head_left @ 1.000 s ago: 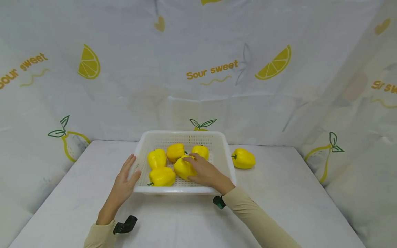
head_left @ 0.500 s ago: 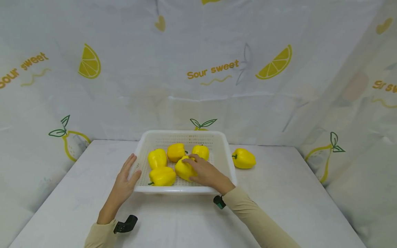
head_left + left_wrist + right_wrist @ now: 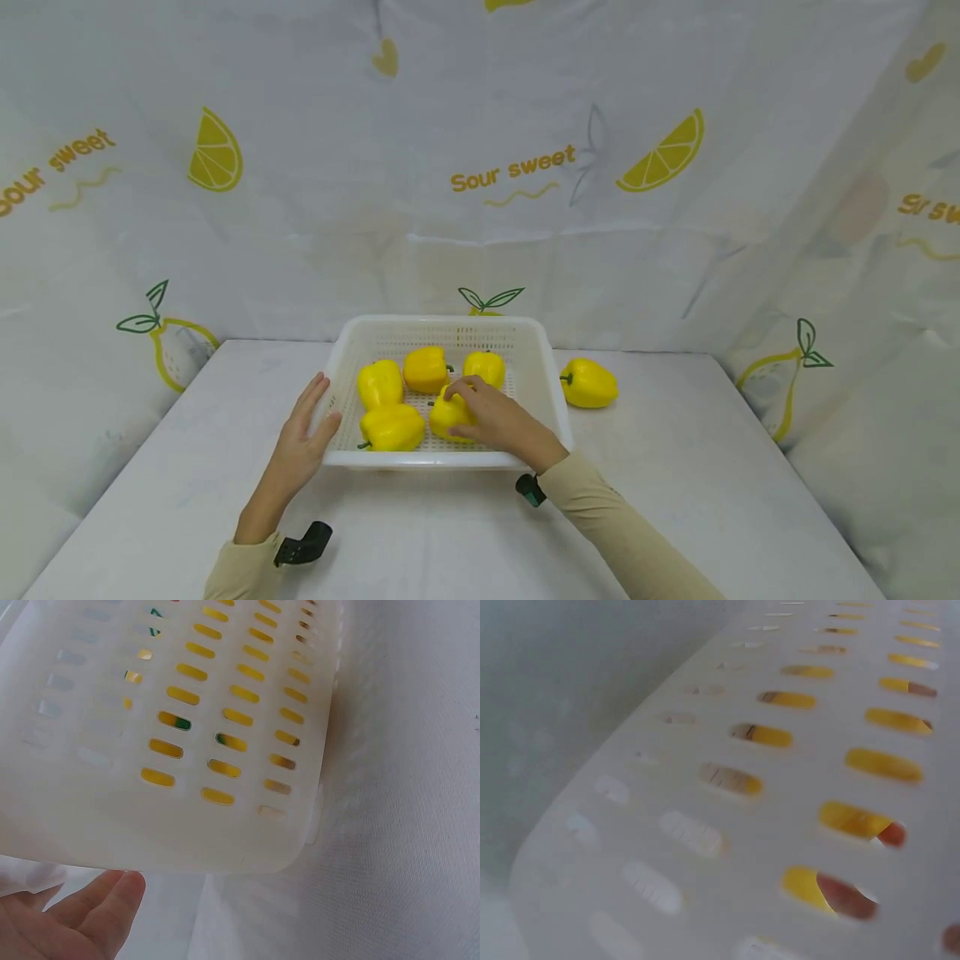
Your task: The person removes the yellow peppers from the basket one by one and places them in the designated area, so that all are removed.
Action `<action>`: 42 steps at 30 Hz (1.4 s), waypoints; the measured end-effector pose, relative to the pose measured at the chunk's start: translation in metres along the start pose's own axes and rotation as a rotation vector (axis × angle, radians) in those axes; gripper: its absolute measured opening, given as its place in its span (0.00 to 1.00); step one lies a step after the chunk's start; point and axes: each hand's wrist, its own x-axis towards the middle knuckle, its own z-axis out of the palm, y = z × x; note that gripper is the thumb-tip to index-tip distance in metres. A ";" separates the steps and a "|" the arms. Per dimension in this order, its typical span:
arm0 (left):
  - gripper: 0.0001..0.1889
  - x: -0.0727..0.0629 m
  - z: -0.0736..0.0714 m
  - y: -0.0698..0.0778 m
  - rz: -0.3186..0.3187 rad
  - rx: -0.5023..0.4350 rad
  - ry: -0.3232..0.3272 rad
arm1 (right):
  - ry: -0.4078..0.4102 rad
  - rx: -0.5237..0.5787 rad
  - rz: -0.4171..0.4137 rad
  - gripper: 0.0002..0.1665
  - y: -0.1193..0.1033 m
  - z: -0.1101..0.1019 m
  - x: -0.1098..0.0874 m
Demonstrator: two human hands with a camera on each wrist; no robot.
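Observation:
A white plastic basket (image 3: pixel 442 459) with slotted walls stands on the table in the head view, several yellow bell peppers inside. My right hand (image 3: pixel 508 422) reaches over its near right corner and grips one bell pepper (image 3: pixel 446 417) by its right side; the stem points left. Left of that lies another bell pepper (image 3: pixel 392 427), with one (image 3: pixel 380 384) behind it. My left hand (image 3: pixel 295 450) rests against the basket's left side, fingers extended; the left wrist view shows its fingertips (image 3: pixel 132 883) at the rim. In the right wrist view the basket wall mostly hides the right hand.
One yellow bell pepper (image 3: pixel 590 384) lies on the white-covered table (image 3: pixel 675 467), right of the basket. Two more bell peppers sit at the back inside the basket. A white curtain (image 3: pixel 315 208) printed with lemons hangs behind and at both sides.
The bell pepper in my right hand has turned and shifted slightly right and toward me, and its stem now shows on the left. My left hand and the basket stay in place.

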 end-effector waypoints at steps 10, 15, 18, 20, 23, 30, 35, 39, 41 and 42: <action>0.32 0.000 0.000 0.000 0.001 0.000 0.002 | 0.007 0.033 -0.001 0.27 0.001 -0.001 -0.001; 0.33 0.000 0.000 0.001 -0.012 0.010 -0.005 | 0.007 0.040 0.019 0.28 0.001 0.000 -0.001; 0.33 0.001 0.000 0.001 -0.018 0.013 -0.005 | 0.003 0.032 0.019 0.30 0.001 0.000 0.000; 0.33 0.000 0.000 0.001 -0.017 0.014 -0.005 | 0.001 0.022 0.013 0.32 0.002 0.001 0.001; 0.33 0.000 0.000 0.001 -0.014 0.012 -0.005 | -0.004 0.013 0.001 0.35 0.003 0.001 0.002; 0.33 0.000 0.000 0.000 -0.008 0.012 -0.003 | -0.042 0.031 0.024 0.40 0.003 0.001 0.001; 0.33 0.000 0.000 0.001 -0.009 0.015 -0.002 | -0.063 0.032 0.067 0.44 0.002 0.001 0.000; 0.32 0.000 0.000 0.001 -0.010 0.017 0.003 | -0.065 0.010 0.071 0.44 0.002 0.001 0.001; 0.32 0.000 0.000 0.002 -0.009 0.017 0.007 | -0.065 -0.001 0.071 0.45 0.002 0.001 0.001; 0.32 0.000 0.000 0.002 -0.007 0.019 0.009 | -0.065 -0.010 0.070 0.46 0.002 0.001 0.001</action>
